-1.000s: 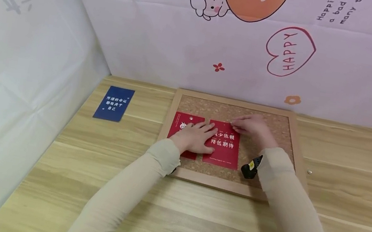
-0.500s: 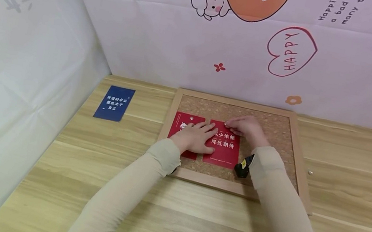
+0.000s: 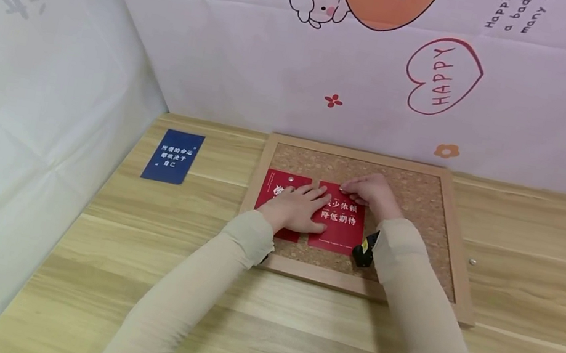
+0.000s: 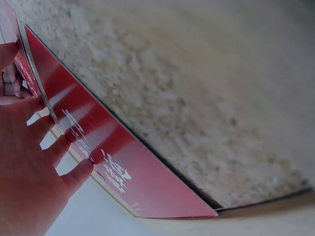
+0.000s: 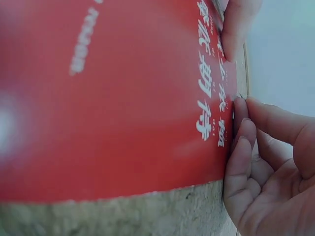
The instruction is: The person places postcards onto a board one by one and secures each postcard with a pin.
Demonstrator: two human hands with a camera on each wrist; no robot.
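Observation:
A cork board (image 3: pixel 417 194) in a wooden frame lies flat on the table with two red cards side by side on it. My left hand (image 3: pixel 300 209) lies flat across both, its straight fingers (image 4: pixel 74 174) pressing them down. A silver pin (image 3: pixel 290 176) sits at the top of the left red card (image 3: pixel 270 190). My right hand (image 3: pixel 370 191) is at the top edge of the right red card (image 3: pixel 340 235), its curled fingertips (image 5: pixel 240 142) pinching a small pin against that edge. The pin is mostly hidden by the fingers.
A blue card (image 3: pixel 173 156) lies on the wooden table left of the board. One loose pin (image 3: pixel 472 262) lies on the table right of the frame. Pink printed walls close the back and left.
My right hand and forearm have slid a little left along the top edge of the right red card. The left hand has stayed flat on the cards.

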